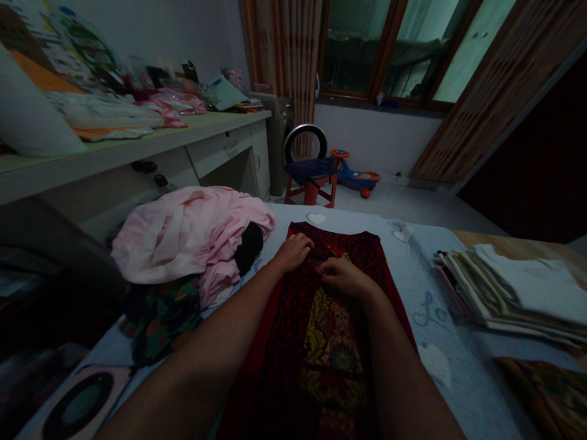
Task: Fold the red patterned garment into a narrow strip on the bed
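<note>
A dark red patterned garment [293, 318] lies flat on the pale blue cloth-covered table [440, 305], with a yellow floral panel [332, 348] down its middle. My left hand [293, 252] and my right hand [343, 276] are close together near its top edge. Both sets of fingers pinch the dark red fabric, and the fingertips nearly meet. The dim light hides any small item between them. A crumpled pink cloth [190, 235] lies just left of my left hand.
A stack of folded cloth [513, 290] sits at the table's right, above a patterned cloth [545, 397]. A dark floral cloth [160, 318] lies under the pink one. Behind stand a cluttered white desk [137, 143], a red stool [312, 183] and a blue toy ride-on car [355, 174].
</note>
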`<state>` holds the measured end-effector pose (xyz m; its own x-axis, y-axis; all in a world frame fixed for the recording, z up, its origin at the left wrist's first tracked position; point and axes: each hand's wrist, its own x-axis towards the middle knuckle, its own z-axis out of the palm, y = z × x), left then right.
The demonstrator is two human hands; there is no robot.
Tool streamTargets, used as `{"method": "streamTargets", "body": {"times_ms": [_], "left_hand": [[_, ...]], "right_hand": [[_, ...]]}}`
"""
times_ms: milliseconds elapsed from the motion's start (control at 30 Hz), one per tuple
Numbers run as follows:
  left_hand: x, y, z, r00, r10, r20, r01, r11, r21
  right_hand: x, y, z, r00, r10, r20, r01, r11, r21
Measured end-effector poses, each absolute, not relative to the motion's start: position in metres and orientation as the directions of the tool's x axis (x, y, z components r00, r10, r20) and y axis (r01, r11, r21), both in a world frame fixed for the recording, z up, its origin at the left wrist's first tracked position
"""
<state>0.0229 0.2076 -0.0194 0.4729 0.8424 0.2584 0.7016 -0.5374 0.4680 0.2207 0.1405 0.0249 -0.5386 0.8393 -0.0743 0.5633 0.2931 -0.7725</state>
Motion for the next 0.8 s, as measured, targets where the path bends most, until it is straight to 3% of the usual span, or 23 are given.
{"method": "streamTargets", "body": {"times_ms": [367,533,800], "left_hand": [[0.024,0.205,-0.015,0.468,0.848,0.25,0.708,-0.529,0.467],[0.024,0.206,-0.017,0.465,0.851,0.245,0.709,-0.524,0.472],[0.023,0.206,-0.015,0.475,0.844,0.25,0.695,-0.534,0.482]], "right_hand": [[0.227,0.144,0.016,-0.386,0.919,-0.078,0.511,0.143,-0.848],[0.224,0.142,0.014,-0.331,0.933,-0.144,0.444,0.019,-0.896],[0.218,0.141,0.012,-0.263,0.96,-0.095,0.357,0.005,-0.934]]}}
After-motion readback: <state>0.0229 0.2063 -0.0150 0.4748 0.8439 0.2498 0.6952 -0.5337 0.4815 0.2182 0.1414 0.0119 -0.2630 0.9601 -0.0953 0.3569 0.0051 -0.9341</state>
